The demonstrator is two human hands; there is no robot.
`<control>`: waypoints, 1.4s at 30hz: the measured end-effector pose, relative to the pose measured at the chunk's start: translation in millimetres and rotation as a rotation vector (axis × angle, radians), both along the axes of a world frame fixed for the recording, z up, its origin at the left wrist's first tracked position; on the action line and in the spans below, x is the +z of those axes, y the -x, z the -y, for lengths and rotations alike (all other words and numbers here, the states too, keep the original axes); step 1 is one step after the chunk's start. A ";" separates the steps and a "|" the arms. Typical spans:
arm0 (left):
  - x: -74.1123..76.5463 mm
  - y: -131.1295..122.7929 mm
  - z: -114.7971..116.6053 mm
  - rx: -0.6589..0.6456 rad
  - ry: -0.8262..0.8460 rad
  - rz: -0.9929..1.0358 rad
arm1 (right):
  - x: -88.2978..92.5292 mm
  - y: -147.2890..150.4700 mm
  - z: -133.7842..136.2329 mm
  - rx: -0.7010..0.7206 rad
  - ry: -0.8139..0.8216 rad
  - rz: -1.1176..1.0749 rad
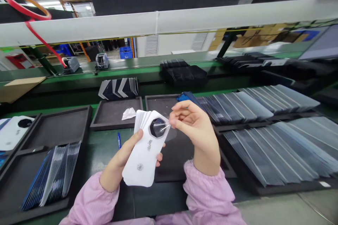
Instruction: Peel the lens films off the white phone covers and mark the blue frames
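My left hand (132,149) is closed around a fanned stack of white phone back panels (142,158), thumb on the left edge and fingertips showing at the right. The top panel carries a dark, roundish camera area (157,127) and small grey markings. At its upper right corner, my right hand (188,117) pinches a thin clear film (166,127), which stretches over the camera area. How far the film is loose I cannot tell. Crumpled white film (129,113) lies on a black tray (116,110) behind my left hand.
Trays at the right hold rows of clear-covered panels (274,151). More panels (52,172) lean in a black tray (60,123) at the left. A blue pen (119,140) lies on the green bench. Red tape (39,12) hangs from the white rail (105,26) above.
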State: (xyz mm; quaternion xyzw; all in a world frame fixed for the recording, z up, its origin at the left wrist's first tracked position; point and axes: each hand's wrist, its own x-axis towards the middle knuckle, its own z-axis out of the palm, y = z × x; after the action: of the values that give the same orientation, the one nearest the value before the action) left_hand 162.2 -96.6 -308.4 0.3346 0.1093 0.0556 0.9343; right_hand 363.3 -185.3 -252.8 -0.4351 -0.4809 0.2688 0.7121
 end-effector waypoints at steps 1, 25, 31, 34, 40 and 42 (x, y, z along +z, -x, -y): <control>-1.1 -0.7 -1.6 -0.016 -0.004 -0.007 | -0.3 -0.7 -0.8 0.008 0.003 0.003; 3.5 3.7 -4.4 0.056 -0.015 -0.007 | -19.1 -0.5 -21.6 -0.699 -0.149 0.695; 10.0 0.6 -7.0 0.208 -0.028 0.015 | -31.5 5.5 -28.9 -0.263 0.226 0.305; 14.0 -1.7 -9.4 0.378 -0.122 -0.072 | -34.5 14.0 -32.6 -0.086 0.358 0.329; 15.0 -2.3 -11.7 0.535 -0.209 -0.151 | -34.8 16.6 -41.4 -0.124 0.269 0.227; 15.5 -1.9 -13.5 0.523 -0.185 -0.142 | -35.8 2.9 -38.5 -0.126 0.226 0.105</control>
State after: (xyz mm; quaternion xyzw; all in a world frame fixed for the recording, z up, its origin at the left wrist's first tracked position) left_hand 164.1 -83.2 -292.8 0.3819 0.2514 0.2808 0.8438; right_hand 360.4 -146.9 -288.6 -0.5555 -0.4557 0.2528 0.6479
